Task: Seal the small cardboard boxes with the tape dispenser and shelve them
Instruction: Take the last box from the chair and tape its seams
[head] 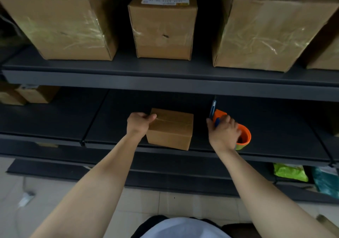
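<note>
Bare forearms reach out from a white shirt toward the dark middle shelf. The small cardboard box sits on that shelf, flaps down, with a seam running across its top. I cannot tell whether tape already covers it.

The left hand grips the box's upper left corner, thumb on top and fingers curled behind. To the right of the box and apart from it, the right hand is wrapped round the orange tape dispenser. A blue strip rises beyond the fingers, either part of the dispenser or a separate cutter.

Three larger boxes stand one shelf above the small box.

I take this for steadying the box, either ahead of taping or while settling it in place. If the seam is bare, the dispenser must come left onto the box's right edge and draw along the seam while the left hand braces.
</note>
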The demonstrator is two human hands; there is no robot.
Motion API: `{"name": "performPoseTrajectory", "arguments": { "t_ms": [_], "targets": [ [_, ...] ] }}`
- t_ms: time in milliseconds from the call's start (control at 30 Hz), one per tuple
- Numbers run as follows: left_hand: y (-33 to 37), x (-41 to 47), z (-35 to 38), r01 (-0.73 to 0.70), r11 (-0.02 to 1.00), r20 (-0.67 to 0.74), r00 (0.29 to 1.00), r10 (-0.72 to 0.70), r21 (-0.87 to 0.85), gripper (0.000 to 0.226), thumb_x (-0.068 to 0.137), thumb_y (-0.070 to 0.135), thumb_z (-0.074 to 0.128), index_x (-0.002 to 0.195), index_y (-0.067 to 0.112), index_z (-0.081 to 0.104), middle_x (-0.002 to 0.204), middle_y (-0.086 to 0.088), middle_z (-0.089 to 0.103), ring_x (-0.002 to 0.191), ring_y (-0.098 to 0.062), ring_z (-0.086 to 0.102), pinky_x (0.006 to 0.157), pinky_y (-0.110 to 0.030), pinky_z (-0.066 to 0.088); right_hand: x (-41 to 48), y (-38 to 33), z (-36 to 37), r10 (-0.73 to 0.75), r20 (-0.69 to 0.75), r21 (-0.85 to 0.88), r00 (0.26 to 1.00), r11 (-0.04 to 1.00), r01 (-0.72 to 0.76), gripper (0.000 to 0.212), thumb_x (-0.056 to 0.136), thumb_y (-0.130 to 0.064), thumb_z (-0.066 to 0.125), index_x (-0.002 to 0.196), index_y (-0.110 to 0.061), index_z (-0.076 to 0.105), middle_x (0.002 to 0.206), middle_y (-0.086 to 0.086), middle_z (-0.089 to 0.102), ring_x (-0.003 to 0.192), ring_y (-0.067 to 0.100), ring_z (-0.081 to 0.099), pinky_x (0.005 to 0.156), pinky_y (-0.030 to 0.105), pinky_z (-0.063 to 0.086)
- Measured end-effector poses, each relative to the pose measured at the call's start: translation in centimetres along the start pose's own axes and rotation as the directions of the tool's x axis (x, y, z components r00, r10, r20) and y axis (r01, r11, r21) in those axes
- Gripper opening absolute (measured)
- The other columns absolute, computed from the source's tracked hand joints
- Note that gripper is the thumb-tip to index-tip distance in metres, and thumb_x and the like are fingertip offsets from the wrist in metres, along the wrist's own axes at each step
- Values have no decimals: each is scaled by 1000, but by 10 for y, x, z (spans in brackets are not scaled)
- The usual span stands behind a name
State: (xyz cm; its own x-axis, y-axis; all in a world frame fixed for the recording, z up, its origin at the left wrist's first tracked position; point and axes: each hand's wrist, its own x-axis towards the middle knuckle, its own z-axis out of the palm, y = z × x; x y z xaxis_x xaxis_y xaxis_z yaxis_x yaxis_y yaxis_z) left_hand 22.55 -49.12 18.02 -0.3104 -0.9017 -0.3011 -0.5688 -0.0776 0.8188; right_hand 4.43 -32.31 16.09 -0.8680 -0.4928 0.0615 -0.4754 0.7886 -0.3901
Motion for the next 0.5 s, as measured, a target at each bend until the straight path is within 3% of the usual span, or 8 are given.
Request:
{"name": "performPoseTrajectory", "arguments": {
  "t_ms": [67, 167, 267, 367, 500],
  "targets": [
    [0, -1, 0, -3, 1000, -1, 1000, 3, 0, 27, 87, 33, 67, 95, 7, 69, 80, 1, 64, 74, -10, 59, 55, -16, 39, -3, -24, -4, -73, 179, 315, 981, 949, 14, 52, 89, -61, 43, 78, -12, 57, 73, 4, 61, 70, 19, 61, 57, 30, 43],
    [1, -3, 0, 27, 998, -3, 1000, -27, -63, 20, 86, 31, 69, 86, 11, 69, 79, 1, 64, 83, -18, 64, 64, -21, 47, -6, -45, -9, -61, 419, 473, 906, 867, -160, 40, 91, -46, 56, 69, -13, 54, 69, 0, 56, 64, 11, 53, 51, 22, 37],
    [-1, -3, 0, 85, 977, -15, 996, -90, -195, 13, 82, 29, 74, 77, 19, 67, 89, -2, 67, 98, -24, 65, 89, -38, 53, -6, -48, -5, 18, 423, 519, 906, 815, -258, 40, 90, -39, 62, 61, -13, 50, 63, 1, 53, 61, 13, 53, 53, 24, 38],
    [-3, -5, 2, 102, 967, -42, 993, -115, -236, 15, 79, 30, 76, 74, 21, 65, 88, -2, 67, 99, -26, 64, 92, -43, 52, -6, -50, -6, 44, 425, 500, 904, 821, -276, 40, 91, -38, 61, 63, -12, 51, 64, 1, 53, 63, 14, 54, 53, 23, 38],
    [-1, -10, 4, 96, 968, -46, 993, -110, -231, 24, 82, 36, 72, 90, 14, 68, 93, -3, 66, 100, -25, 63, 93, -42, 51, -9, -39, -9, -8, 433, 555, 901, 790, -259, 31, 94, -43, 54, 89, -14, 64, 81, -1, 60, 81, 15, 57, 72, 27, 42]
  ]
}}
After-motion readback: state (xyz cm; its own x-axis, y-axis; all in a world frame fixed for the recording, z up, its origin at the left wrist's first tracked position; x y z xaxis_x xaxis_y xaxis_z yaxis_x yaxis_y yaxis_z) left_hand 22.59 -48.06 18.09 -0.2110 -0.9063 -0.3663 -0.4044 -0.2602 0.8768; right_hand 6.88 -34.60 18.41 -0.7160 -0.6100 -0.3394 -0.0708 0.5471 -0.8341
